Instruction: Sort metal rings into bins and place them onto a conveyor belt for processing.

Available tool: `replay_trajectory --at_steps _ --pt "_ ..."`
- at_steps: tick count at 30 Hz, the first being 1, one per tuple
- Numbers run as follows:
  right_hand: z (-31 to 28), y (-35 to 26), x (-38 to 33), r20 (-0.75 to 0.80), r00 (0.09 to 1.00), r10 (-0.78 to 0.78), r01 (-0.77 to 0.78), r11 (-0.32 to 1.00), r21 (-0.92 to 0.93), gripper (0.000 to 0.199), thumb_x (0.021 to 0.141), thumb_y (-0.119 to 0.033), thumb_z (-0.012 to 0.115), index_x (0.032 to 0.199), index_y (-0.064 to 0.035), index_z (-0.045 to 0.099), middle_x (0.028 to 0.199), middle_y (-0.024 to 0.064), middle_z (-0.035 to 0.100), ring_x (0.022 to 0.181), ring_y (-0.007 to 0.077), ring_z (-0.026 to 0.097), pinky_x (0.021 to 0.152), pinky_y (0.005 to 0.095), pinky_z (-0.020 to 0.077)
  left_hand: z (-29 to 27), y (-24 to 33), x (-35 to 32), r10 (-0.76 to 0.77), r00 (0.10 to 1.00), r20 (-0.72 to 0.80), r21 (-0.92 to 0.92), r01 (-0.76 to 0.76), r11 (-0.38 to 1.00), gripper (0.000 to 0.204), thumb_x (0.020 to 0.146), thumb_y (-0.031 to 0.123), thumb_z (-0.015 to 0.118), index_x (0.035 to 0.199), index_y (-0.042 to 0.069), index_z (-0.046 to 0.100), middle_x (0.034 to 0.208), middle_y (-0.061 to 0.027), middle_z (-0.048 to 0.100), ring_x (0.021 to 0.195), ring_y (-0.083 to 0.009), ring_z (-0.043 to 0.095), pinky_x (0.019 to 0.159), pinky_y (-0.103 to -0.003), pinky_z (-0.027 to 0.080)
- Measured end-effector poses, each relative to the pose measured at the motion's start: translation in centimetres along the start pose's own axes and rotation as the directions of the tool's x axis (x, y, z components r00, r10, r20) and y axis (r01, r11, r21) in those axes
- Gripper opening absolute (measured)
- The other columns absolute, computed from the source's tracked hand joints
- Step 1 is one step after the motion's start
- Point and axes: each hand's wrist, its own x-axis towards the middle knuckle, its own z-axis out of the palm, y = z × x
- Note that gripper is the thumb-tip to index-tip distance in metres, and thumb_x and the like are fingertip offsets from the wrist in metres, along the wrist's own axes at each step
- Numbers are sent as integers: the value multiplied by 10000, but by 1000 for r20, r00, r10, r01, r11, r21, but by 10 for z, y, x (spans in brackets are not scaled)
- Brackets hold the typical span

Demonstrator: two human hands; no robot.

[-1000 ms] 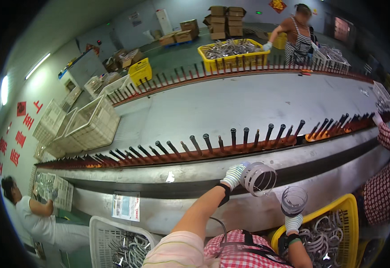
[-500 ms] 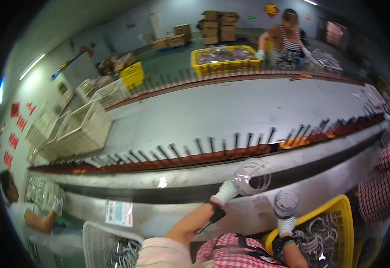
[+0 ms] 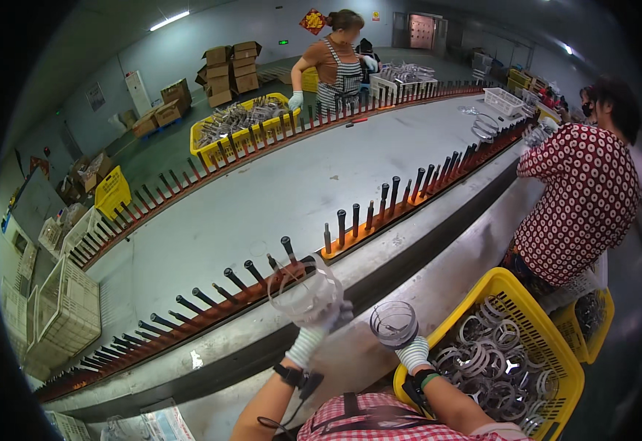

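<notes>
My left hand, in a striped, grey-palmed work glove, grips a wide, thin, see-through ring-shaped piece. That piece is raised in front of the row of upright black-tipped rods and overlaps them in view. My right hand, gloved alike, holds a smaller stack of thin round rings above the metal bench edge. Just right of that hand stands a yellow crate filled with shiny metal rings, some with three-armed centres. Fingers of my left glove are partly blurred.
Beyond the rods lies a wide grey tabletop, with another rod row along its far side. A co-worker in a patterned top stands close on the right. Another person stands across by a yellow crate. White crates sit left.
The view has swung right, bringing the co-worker there into fuller sight. Both hands still hold their ring pieces; the left one now overlaps the near rods.
</notes>
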Motion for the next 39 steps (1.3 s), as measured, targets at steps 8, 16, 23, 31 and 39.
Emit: replay_trajectory --at_steps 8,16,23,31,39 --pt "21 19 2 -222 975 -19 14 1000 -27 355 828 -410 446 841 -141 677 814 110 674 758 291 645 668 416 492 -30 90 108 875 483 23 790 -546 280 271 895 195 497 1110 55 584 1095 -120 617 1049 -279 543 948 -394 389" --pt "-5 12 4 -119 993 11 -10 1000 9 413 857 -422 385 957 -147 675 888 112 671 850 279 643 744 391 490 -84 86 122 871 481 -103 894 -340 293 354 853 317 495 1052 52 620 1044 -208 597 1004 -389 534 818 -431 442" --pt "-9 45 28 -66 996 -54 53 998 -15 392 862 -373 382 932 -125 676 885 120 669 863 272 640 743 398 493 -88 85 122 822 494 -285 832 -298 468 238 753 94 594 969 -7 599 880 -243 620 794 -428 568 691 -429 453" --pt "-21 108 65 -105 994 -22 24 1000 20 391 863 -380 383 959 -130 668 908 122 667 859 269 643 744 394 496 -67 84 146 784 565 -256 875 -209 436 289 841 273 554 908 4 636 802 -153 657 792 -300 623 718 -402 478" --pt "-16 144 110 -203 979 -18 62 976 211 504 857 -491 381 1060 -99 625 1017 105 645 931 294 609 791 383 478 -101 68 170 899 251 -358 764 -474 437 344 880 160 548 1178 -6 507 1105 -150 592 938 -231 601 856 -336 491"
